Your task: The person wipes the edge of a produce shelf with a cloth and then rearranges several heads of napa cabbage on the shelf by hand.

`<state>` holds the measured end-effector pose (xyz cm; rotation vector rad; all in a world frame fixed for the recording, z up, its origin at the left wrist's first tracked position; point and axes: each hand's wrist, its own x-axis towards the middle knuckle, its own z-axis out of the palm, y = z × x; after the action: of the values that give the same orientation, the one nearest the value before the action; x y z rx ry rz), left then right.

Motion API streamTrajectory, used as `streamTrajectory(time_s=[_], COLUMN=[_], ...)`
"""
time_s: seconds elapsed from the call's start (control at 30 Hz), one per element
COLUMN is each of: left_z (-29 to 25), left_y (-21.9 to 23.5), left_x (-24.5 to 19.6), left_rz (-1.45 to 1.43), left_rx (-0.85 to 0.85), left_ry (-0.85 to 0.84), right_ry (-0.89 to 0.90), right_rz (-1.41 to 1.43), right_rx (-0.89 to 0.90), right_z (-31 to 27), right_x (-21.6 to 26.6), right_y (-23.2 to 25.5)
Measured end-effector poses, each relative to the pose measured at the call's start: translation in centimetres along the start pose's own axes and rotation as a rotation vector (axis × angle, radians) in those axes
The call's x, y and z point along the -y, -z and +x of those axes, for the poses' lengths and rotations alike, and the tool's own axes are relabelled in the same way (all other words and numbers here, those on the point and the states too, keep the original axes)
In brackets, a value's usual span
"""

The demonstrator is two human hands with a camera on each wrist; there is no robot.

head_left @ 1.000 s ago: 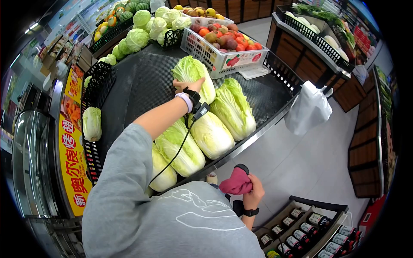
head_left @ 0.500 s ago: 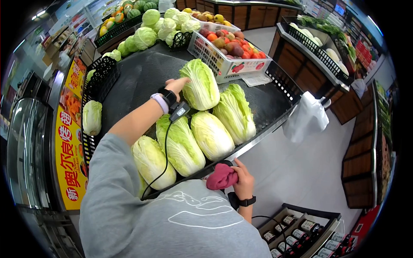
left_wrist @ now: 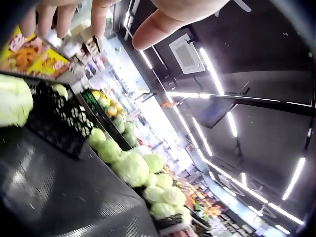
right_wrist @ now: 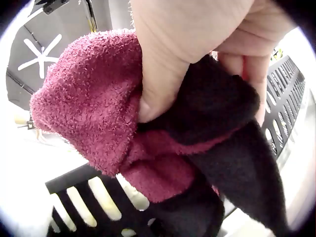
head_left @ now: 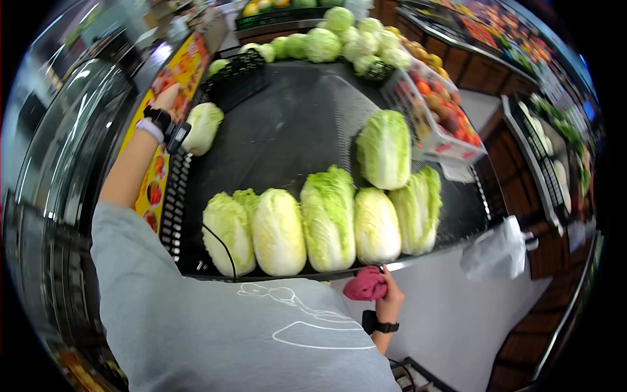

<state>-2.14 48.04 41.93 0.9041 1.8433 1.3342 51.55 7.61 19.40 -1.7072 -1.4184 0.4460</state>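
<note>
My left hand (head_left: 168, 99) is stretched out to the left edge of the display, just above a lone napa cabbage (head_left: 204, 130) that lies there. In the left wrist view its fingers (left_wrist: 98, 22) are spread apart with nothing between them. Low at the front of the stand, my right hand (head_left: 392, 297) grips a bunched maroon-and-black cloth (right_wrist: 91, 94), the thumb pressed into its fold. Several napa cabbages (head_left: 328, 222) stand side by side along the front edge. Another napa cabbage (head_left: 385, 150) lies behind them, toward the right.
Round cabbages (head_left: 322, 46) are heaped at the back. A white crate (head_left: 450, 149) of tomatoes and other produce stands at the right. Black perforated baskets (head_left: 228, 78) line the left side. A white plastic bag (head_left: 496, 251) hangs off the right front corner.
My left hand has let go of the rear napa cabbage and swung left to the lone one. The head view has turned left. My right hand still holds the cloth.
</note>
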Motion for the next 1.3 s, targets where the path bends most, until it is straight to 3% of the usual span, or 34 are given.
streamTrajectory(time_s=[0.03,0.1,0.17,0.23,0.3,0.37,0.4,0.5,0.57,0.63,0.77,0.8,0.97,1.07,1.17,1.23,1.3], left_z=[5.7,1.8,1.8,0.0,3.9,3.7,7.1,5.5,3.4,8.0,12.3,11.1,12.6,14.8,16.0,16.2,16.7], left_y=[2.8,5.4,8.3,9.1,10.9,10.3,10.7,9.1,7.6,6.5,4.0,3.3,1.3,0.6,0.3,0.3,0.2], left_x=[2.6,2.2,2.7,4.1,7.6,9.3,13.1,13.8,13.2,17.5,21.5,20.2,18.2,18.0,17.7,17.4,17.7], left_rz=[0.06,0.351,0.82,0.84,0.846,0.885,0.809,0.784,0.756,0.914,0.782,0.742,0.826,0.835,0.907,0.887,0.843], left_rx=[-0.048,-0.233,-0.01,0.0,0.136,0.021,0.012,0.119,0.069,0.054,0.052,-0.013,-0.083,-0.16,-0.074,-0.053,-0.004], left_ry=[-0.012,-0.1,-0.246,-0.322,-0.29,-0.1,-0.261,-0.119,-0.059,-0.071,-0.078,-0.012,-0.047,0.093,0.138,0.155,0.181], right_ry=[-0.003,0.002,-0.06,-0.002,0.029,-0.114,-0.108,-0.048,-0.005,-0.11,-0.178,-0.189,-0.22,-0.232,-0.23,-0.319,-0.267], right_rz=[0.011,-0.002,0.009,0.029,0.008,-0.111,-0.274,-0.285,-0.392,-0.386,-0.414,-0.427,-0.485,-0.52,-0.543,-0.536,-0.529], right_rx=[-0.013,-0.01,0.023,-0.027,-0.028,0.013,0.065,0.041,0.063,0.05,0.076,0.079,0.059,0.048,0.028,0.013,0.008], right_z=[-0.1,-0.1,0.0,-0.1,-0.2,-0.6,-0.9,-1.4,-2.1,-3.0,-5.3,-5.9,-8.6,-9.9,-10.9,-11.5,-11.6], right_x=[-0.1,-0.3,0.3,0.0,0.8,1.2,1.1,2.7,3.2,4.9,6.8,7.2,7.0,7.2,8.6,9.0,9.2], right_y=[-0.1,-0.2,-0.2,-0.9,-1.1,-1.2,-1.2,-1.8,-2.0,-2.4,-2.7,-2.6,-3.2,-3.8,-5.0,-6.1,-6.8])
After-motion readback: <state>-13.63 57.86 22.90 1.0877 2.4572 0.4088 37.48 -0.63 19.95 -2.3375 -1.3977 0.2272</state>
